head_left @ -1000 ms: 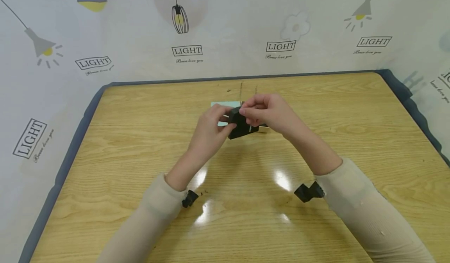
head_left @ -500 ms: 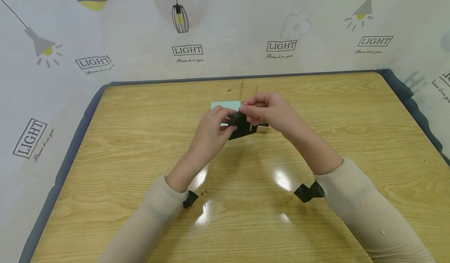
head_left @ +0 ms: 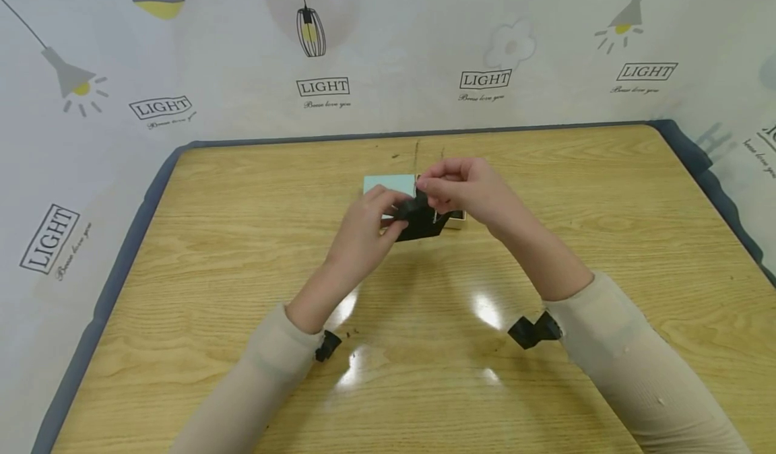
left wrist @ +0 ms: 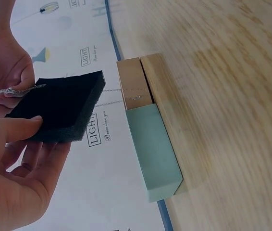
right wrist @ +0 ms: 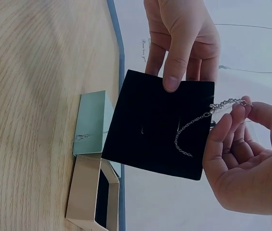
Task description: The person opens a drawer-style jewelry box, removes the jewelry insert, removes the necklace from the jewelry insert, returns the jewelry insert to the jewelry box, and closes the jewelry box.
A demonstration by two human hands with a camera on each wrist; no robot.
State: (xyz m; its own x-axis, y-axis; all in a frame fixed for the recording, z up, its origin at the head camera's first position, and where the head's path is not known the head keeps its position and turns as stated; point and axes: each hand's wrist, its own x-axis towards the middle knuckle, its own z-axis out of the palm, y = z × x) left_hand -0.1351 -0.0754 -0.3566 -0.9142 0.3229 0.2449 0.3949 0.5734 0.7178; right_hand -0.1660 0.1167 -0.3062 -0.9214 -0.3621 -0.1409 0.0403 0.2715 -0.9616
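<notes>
Left hand [head_left: 362, 223] grips a raised black pad [right wrist: 150, 120], right hand [head_left: 471, 195] beside it pinches a silver chain [left wrist: 12, 90] across the pad's face; wooden table [head_left: 424, 393] beneath; beyond, mint box [head_left: 388, 184] adjoining open beige box [right wrist: 84, 187]; printed wall [head_left: 406, 43] behind.

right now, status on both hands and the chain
Left hand grips black pad. Right hand pinches silver chain. Loose strands dangle below pad, could snag.

The wall [head_left: 412, 29] repeats boxed "LIGHT" signs [head_left: 322, 87], script [head_left: 327, 105] beneath them ending in "love you"; that script's first word is unclear.
</notes>
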